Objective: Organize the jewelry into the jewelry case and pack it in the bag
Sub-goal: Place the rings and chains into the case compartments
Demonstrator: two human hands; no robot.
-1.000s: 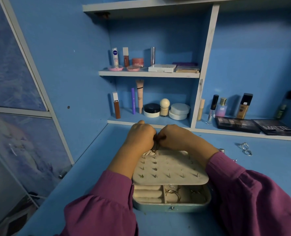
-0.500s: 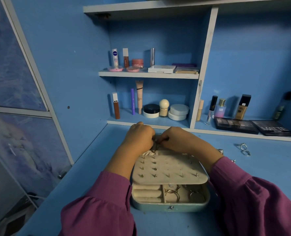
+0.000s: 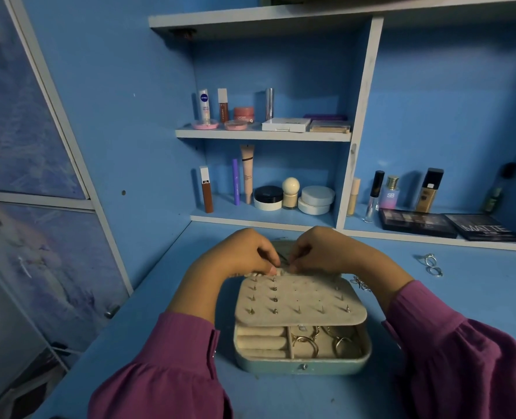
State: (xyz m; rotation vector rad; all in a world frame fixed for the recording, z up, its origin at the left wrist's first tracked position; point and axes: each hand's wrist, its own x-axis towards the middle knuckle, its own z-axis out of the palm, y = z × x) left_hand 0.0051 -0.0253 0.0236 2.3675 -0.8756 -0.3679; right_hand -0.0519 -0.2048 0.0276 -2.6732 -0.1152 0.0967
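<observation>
A small teal jewelry case (image 3: 303, 365) lies open on the blue desk (image 3: 462, 297) in front of me. A beige earring panel (image 3: 299, 302) studded with several earrings covers most of it. Rings lie in the front compartments (image 3: 323, 343) beside beige ring rolls. My left hand (image 3: 238, 255) and my right hand (image 3: 323, 252) meet at the panel's far edge, fingers curled, pinching something small and thin between them; what it is I cannot make out. Silver rings (image 3: 430, 264) lie on the desk to the right, and a chain (image 3: 360, 282) shows beside my right wrist.
Shelves behind the desk hold cosmetics: tubes, jars, a white compact (image 3: 286, 124) above, bottles and two dark palettes (image 3: 416, 222) at the right. A blue wall panel rises at the left. Purple sleeves cover both forearms.
Both hands stay together at the panel's far edge; the fingers have shifted only slightly. The case has not moved.
</observation>
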